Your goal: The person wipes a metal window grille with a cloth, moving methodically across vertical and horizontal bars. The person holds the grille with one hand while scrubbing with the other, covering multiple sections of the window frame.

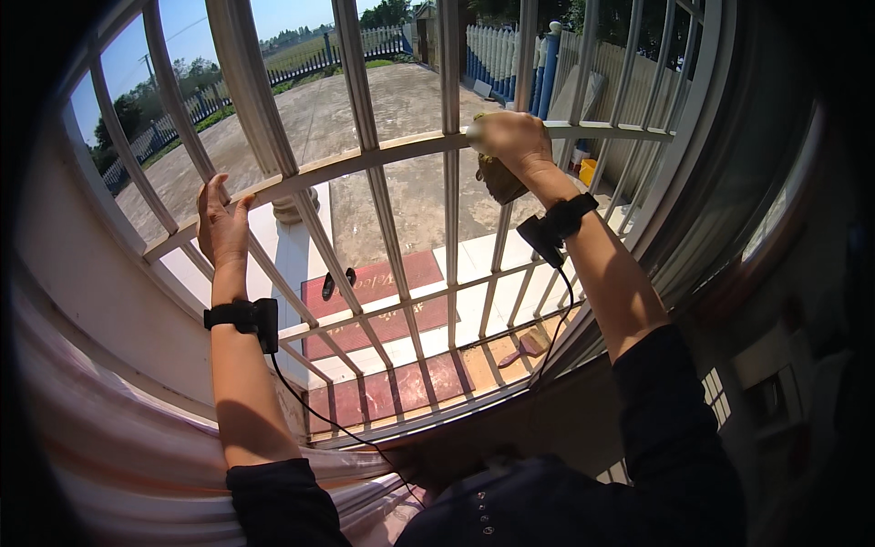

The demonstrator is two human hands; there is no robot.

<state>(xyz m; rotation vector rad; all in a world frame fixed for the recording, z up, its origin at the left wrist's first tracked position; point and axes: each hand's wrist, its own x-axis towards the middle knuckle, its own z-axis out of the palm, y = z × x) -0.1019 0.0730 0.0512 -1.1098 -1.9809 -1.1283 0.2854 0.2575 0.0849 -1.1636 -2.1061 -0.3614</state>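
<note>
While standing before a sunlit yard [401, 100], reaches both arms up to a pale grille [384, 232]. Has a pink curtain [164, 447] near, at left. Meets a curved rail [410, 146] running left to right across the bars. Looks down through them on a red mat [424, 266]. Rests the left grip [221, 219] half curled at the rail's left part, with thumb and fingers apart; cannot tell whether clasping it. Has the right grip [519, 146] closed on a brown rag [499, 180], bunched at the rail right of centre and hanging below. Shows also a brush [529, 347] lying near, at right.
</note>
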